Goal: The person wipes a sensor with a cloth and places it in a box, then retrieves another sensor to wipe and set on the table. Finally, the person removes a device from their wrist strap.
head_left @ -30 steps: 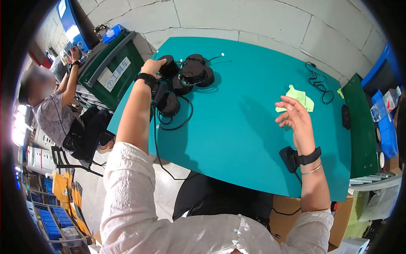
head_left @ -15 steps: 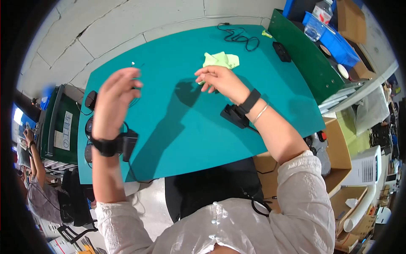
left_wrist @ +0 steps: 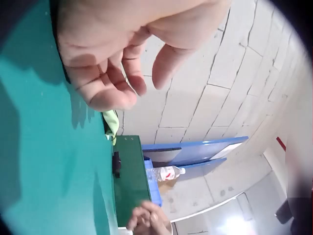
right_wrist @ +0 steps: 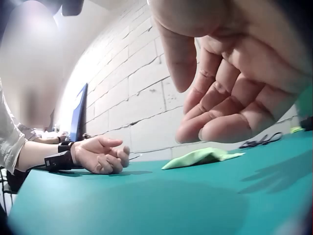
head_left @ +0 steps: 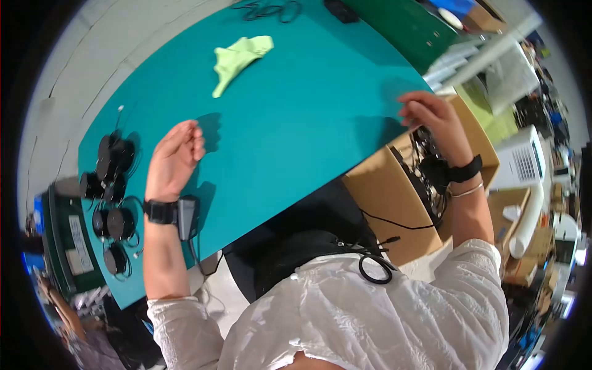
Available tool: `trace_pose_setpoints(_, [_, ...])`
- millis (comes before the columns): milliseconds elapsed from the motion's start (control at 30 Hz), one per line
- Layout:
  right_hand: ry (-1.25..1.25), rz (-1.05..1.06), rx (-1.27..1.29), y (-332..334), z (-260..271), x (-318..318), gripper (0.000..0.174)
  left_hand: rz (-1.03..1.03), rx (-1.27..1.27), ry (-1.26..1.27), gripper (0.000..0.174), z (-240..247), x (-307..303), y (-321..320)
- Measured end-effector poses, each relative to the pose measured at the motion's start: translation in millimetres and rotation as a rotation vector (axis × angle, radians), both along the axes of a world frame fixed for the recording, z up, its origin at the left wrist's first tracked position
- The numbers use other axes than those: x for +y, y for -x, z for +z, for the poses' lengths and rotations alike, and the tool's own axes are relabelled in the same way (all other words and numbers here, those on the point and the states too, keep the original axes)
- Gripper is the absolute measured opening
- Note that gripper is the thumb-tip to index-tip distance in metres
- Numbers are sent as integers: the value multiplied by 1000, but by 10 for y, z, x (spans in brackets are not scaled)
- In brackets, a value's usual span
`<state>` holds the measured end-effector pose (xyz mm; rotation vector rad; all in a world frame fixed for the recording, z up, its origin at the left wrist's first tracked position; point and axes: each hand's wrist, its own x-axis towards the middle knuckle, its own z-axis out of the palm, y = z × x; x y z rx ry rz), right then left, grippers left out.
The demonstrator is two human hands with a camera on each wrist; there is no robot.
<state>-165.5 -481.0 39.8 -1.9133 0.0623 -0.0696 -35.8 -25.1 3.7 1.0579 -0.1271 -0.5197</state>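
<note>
My left hand [head_left: 176, 159] hovers over the left part of the teal table [head_left: 265, 123], fingers loosely curled and holding nothing. To its left lie several black round devices with cables [head_left: 120, 223]. My right hand [head_left: 435, 120] is in the air by the table's right edge, near an open cardboard box [head_left: 394, 203] with black parts [head_left: 425, 166] inside; its fingers are loosely bent around nothing. A light green cloth [head_left: 237, 58] lies crumpled beyond both hands. In the left wrist view the left hand [left_wrist: 117, 54] shows empty, and so does the right hand [right_wrist: 234, 78] in the right wrist view.
At the table's far side are a coiled black cable [head_left: 271, 9] and a small black object [head_left: 340, 10]. A green cabinet [head_left: 401, 31] stands at the back right, another green case [head_left: 74, 240] at the left. A white appliance [head_left: 524, 157] is at the right.
The left hand has let go of the black device it touched and drawn away to the right. My right hand has moved from near the cloth to beside the box. The head view has turned right.
</note>
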Motion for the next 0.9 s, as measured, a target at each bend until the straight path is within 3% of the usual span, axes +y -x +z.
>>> trace_pose_setpoints(67, [-75,-273,23,367,-202,-437,22,1,-12,-30,25,-14,11,-16])
trace_pose_setpoints(167, [-11,-452,146,804,-750,-1149,21,36,7,-55,24,-6,-8,-9])
trace_pose_setpoints(300, [43,-521,536,1221,-1793,-1843,18,100,75,-41,25,-43,56,-39])
trace_pose_setpoints(367, [12,-484,714,1334,-2247,-2057,24,49,78,-3,29,-104,158,-97])
trace_pose_setpoints(500, [151,-374,719,1343,-2417,-1845,25,38,91,8,33,-139,229,-135])
trace_pose_setpoints(567, [247,-346,658,1355,-2310,-1776,24,199,158,-45,34,-97,200,-120])
trace_pose_setpoints(600, [239,-360,662,1408,-2383,-1876,24,35,117,21,34,-166,329,-185])
trace_pose_setpoints(700, [174,-421,756,1510,-2618,-2343,25,-8,106,39,35,-183,372,-193])
trace_pose_setpoints(767, [-95,-743,772,1573,-2727,-2649,23,35,120,-9,36,-171,422,-216])
trace_pose_setpoints(833, [195,-763,818,1565,-2954,-3010,21,-3,106,-34,36,-153,426,-206])
trace_pose_setpoints(867, [405,-756,868,1549,-3030,-3139,29,22,73,-77,36,-156,434,-206])
trace_pose_setpoints(900, [402,-741,871,1533,-3165,-3263,29,32,76,-86,36,-155,444,-211])
